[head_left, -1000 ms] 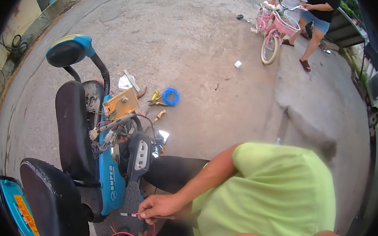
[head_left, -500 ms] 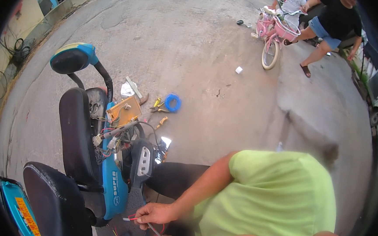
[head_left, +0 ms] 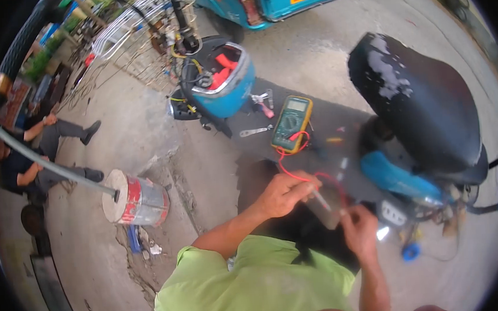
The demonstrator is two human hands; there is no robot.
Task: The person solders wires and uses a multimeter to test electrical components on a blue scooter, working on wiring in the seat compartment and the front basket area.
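In my left hand is a thin grey test probe, its tip pointing down and right. Red cable runs from the multimeter to this hand. My right hand is closed, thumb and finger pinching the end of a red wire; blur hides its tip. The two hands are apart, with the probe tip short of the right fingers. The yellow-edged multimeter lies face up on the dark footboard of a blue electric scooter.
A flat wrench lies beside the multimeter. The scooter's torn seat rises at right, its blue front box beyond my left hand. A concrete-filled bucket with a pole stands left. Another person sits farther left. Blue tape lies lower right.
My view has swung round, bringing the multimeter and footboard fully into sight; the pink bicycle and the people beside it have left view. Both hands still hold the probe and red wire.
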